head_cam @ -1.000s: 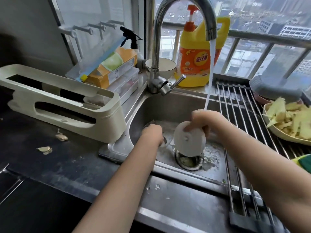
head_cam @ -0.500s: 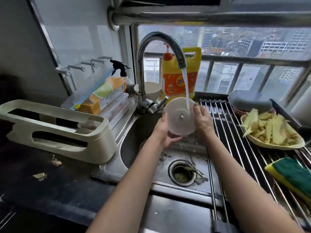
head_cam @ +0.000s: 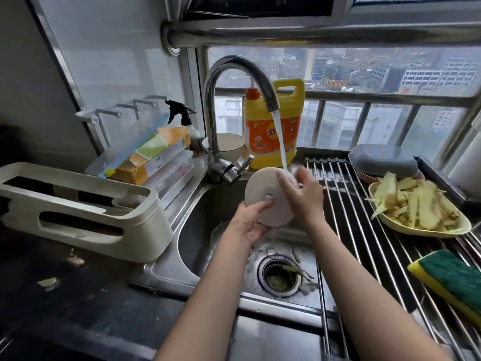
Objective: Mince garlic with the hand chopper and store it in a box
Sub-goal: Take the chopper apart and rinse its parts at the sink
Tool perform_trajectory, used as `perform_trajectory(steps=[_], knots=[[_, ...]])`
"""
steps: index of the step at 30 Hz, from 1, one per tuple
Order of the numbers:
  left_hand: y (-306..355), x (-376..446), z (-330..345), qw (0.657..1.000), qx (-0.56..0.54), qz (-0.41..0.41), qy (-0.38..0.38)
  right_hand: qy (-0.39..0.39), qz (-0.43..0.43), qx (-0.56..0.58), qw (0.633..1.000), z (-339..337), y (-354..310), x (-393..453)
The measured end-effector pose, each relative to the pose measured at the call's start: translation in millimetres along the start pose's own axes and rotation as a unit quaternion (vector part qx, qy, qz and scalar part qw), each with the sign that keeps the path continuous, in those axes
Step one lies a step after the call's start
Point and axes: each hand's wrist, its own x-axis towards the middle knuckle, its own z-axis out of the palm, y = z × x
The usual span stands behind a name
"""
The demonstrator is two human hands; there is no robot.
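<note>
The left hand [head_cam: 247, 224] cups the lower edge of the white round chopper lid [head_cam: 268, 196] from beneath, thumb curled over its face, so this grip is clamped on the lid; the right hand [head_cam: 303, 196] lies against the lid's right side with its fingers fairly straight, rubbing or steadying it and not closed round it. The lid is held in the air above the sink [head_cam: 208, 230], under the stream from the tap [head_cam: 234, 74], which lands at its upper right edge by the right fingers. It is a flat disc with no real long axis: its round face, with a small hole near the middle, is tilted up towards the camera and slightly left, and its short axis runs from that face back and down towards the far rim of the sink. This looks like rinsing a chopper part, though I cannot tell whether it comes before mincing or as clean-up. No garlic cloves, minced garlic or chopper bowl can be made out, and no storage box is plainly in use; a clear lidded box [head_cam: 166, 168] sits on the surface at the sink's far-left corner. Bits of skin [head_cam: 46, 282] lie near the left edge of the dark surface [head_cam: 78, 308], hinting that peeling is done.
</note>
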Motion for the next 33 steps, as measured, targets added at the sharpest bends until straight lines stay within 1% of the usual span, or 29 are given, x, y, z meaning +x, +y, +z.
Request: perform_trajectory(steps=[1, 3, 5, 7, 10, 13, 16, 17, 18, 20, 21, 22, 25, 26, 27, 28, 30, 32, 33], knots=[[0.0, 0.4, -1.7, 1.000, -0.011, 0.003, 0.005, -0.023, -0.008, -0.026, 0.999, 1.9, -2.4, -1.3], [-0.2, 0.2, -4.4, 0.999, 0.024, 0.017, 0.013, -0.054, -0.005, -0.064, 0.996, 4.8, -6.9, -4.0], [-2.5, -0.6, -4.8, 0.996, 0.090, 0.013, 0.006, -0.053, 0.002, -0.136, 0.989, 5.5, -6.6, -4.1], [-4.4, -2.1, -4.2, 0.994, 0.112, -0.003, -0.003, -0.035, 0.004, -0.198, 0.980, 3.9, -4.0, -3.0], [-5.9, 0.2, -6.0, 0.992, 0.125, 0.021, -0.022, -0.002, 0.015, -0.203, 0.979, 0.8, -5.1, -2.1], [-1.9, 5.9, -8.7, 0.987, 0.145, 0.062, -0.041, -0.006, 0.034, -0.171, 0.985, 0.5, -3.5, -2.1], [2.3, 10.0, -10.2, 0.990, 0.088, 0.082, -0.068, -0.025, 0.020, -0.170, 0.985, 0.6, -0.6, -1.2], [1.7, 11.2, -10.1, 0.991, 0.074, 0.091, -0.063, -0.023, 0.010, -0.180, 0.983, 0.6, -0.9, -0.9], [0.3, 11.6, -9.7, 0.991, 0.073, 0.100, -0.042, -0.015, -0.001, -0.194, 0.981, 0.8, -1.6, -1.1], [-4.2, 11.7, -7.0, 0.990, 0.090, 0.108, 0.022, 0.013, -0.013, -0.203, 0.979, 0.6, -5.0, -2.6], [-5.8, 11.3, -5.2, 0.990, 0.093, 0.100, 0.042, 0.030, -0.010, -0.189, 0.981, 0.6, -6.5, -3.6], [-6.1, 9.9, -2.8, 0.993, 0.083, 0.075, 0.045, 0.050, -0.003, -0.164, 0.985, 0.6, -8.3, -4.4], [-4.5, 3.1, 3.1, 0.998, 0.042, -0.044, 0.004, 0.108, 0.041, -0.053, 0.992, 2.3, -11.2, -4.5], [-5.6, 2.2, 4.3, 0.997, 0.034, -0.063, -0.015, 0.115, 0.056, -0.022, 0.992, 2.8, -11.0, -4.1], [-6.6, 1.4, 6.0, 0.997, 0.015, -0.067, -0.032, 0.118, 0.069, 0.002, 0.991, 2.5, -10.8, -4.1], [-7.4, 1.4, 7.7, 0.998, -0.001, -0.053, -0.035, 0.118, 0.079, 0.018, 0.990, 1.7, -10.3, -4.4], [-8.0, 6.6, 7.8, 1.000, -0.008, 0.008, 0.005, 0.114, 0.093, 0.030, 0.989, -1.2, -10.0, -5.5], [-4.6, 8.1, 7.9, 0.994, 0.028, 0.092, 0.059, 0.093, 0.078, 0.030, 0.992, -1.3, -12.1, -7.8], [-3.6, 8.7, 7.4, 0.987, 0.064, 0.131, 0.069, 0.080, 0.059, 0.024, 0.995, 0.1, -12.6, -8.7]])
